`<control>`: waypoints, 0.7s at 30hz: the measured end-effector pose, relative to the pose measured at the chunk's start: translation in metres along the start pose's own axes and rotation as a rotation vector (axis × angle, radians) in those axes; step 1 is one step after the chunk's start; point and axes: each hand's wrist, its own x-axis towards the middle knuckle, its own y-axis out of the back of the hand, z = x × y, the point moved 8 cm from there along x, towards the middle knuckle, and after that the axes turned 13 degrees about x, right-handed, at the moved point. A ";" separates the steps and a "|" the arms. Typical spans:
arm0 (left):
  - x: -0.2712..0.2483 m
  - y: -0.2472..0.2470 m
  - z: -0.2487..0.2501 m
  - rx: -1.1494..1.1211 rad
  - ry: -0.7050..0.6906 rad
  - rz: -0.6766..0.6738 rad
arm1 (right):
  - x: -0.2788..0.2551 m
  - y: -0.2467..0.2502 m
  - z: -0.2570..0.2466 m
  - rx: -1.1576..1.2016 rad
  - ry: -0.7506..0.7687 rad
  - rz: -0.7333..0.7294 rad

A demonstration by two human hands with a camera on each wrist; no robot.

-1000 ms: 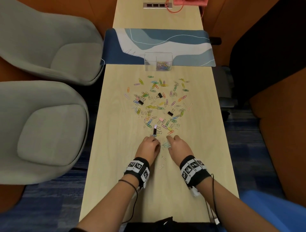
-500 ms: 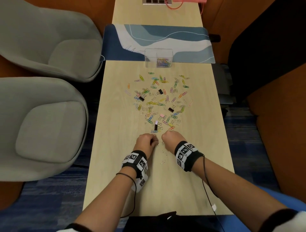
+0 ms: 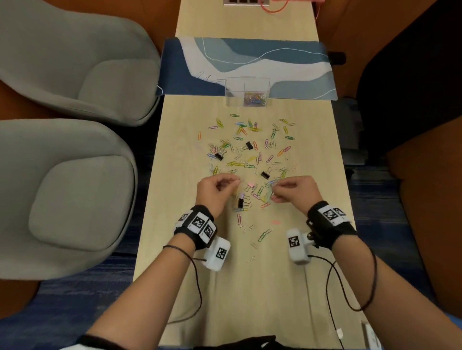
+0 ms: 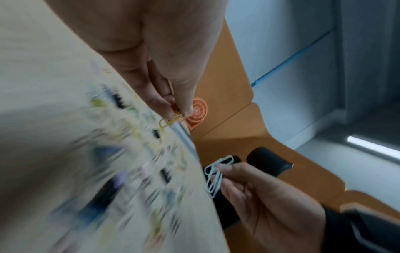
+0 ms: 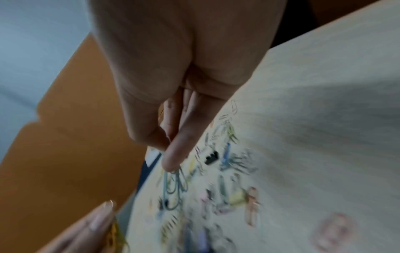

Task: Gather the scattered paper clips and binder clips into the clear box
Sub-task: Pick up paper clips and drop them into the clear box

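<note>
Coloured paper clips (image 3: 246,145) and several black binder clips (image 3: 241,202) lie scattered over the pale wooden table (image 3: 180,189). The clear box (image 3: 235,87) stands at the far side of the scatter, with a heap of clips (image 3: 255,98) in its right half. My left hand (image 3: 233,181) is raised over the near part of the scatter and pinches yellow paper clips (image 4: 171,119) between thumb and fingers. My right hand (image 3: 275,192), level with it on the right, pinches a small bunch of pale paper clips (image 4: 214,178). A pink binder clip (image 3: 250,185) lies between the two hands.
A blue and white desk mat (image 3: 287,62) lies under and behind the box. Two grey armchairs (image 3: 75,65) (image 3: 65,199) stand close along the table's left edge. A few loose clips (image 3: 265,234) lie nearer than my hands. A socket strip (image 3: 246,2) sits at the far end.
Both hands left the table near the closest clips, moved forward and apart, and now hold small bunches of paper clips in the air.
</note>
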 end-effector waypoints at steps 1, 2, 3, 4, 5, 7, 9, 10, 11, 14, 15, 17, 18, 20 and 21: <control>0.014 0.003 0.013 -0.022 -0.027 0.008 | 0.004 0.004 -0.010 0.111 -0.002 0.006; 0.028 0.007 0.027 -0.040 -0.056 0.020 | 0.009 0.007 -0.022 0.207 0.006 0.013; 0.042 0.010 0.041 -0.058 -0.079 0.035 | 0.016 0.011 -0.034 0.281 0.022 0.021; 0.057 0.014 0.055 -0.078 -0.103 0.050 | 0.024 0.014 -0.048 0.334 0.042 0.026; 0.073 0.017 0.069 -0.092 -0.132 0.064 | 0.032 0.017 -0.061 0.372 0.063 0.031; 0.105 0.023 0.095 -0.097 -0.193 0.091 | 0.052 0.021 -0.088 0.440 0.111 0.034; 0.139 0.030 0.116 -0.093 -0.233 0.132 | 0.074 0.025 -0.113 0.503 0.164 0.047; 0.156 0.034 0.126 -0.096 -0.250 0.158 | 0.086 0.027 -0.125 0.535 0.190 0.058; 0.173 0.038 0.137 -0.098 -0.272 0.188 | 0.099 0.028 -0.136 0.564 0.213 0.069; 0.219 0.041 0.160 -0.079 -0.314 0.272 | 0.138 0.027 -0.164 0.613 0.254 0.088; 0.232 0.037 0.164 -0.071 -0.314 0.279 | 0.150 0.026 -0.170 0.622 0.258 0.088; 0.256 0.023 0.168 -0.060 -0.309 0.257 | 0.173 0.024 -0.178 0.612 0.252 0.089; 0.265 0.016 0.167 -0.052 -0.305 0.238 | 0.183 0.022 -0.181 0.599 0.250 0.095; 0.281 0.001 0.162 -0.036 -0.298 0.211 | 0.203 0.021 -0.186 0.576 0.270 0.122; 0.287 -0.006 0.159 -0.026 -0.299 0.203 | 0.212 0.022 -0.187 0.563 0.283 0.142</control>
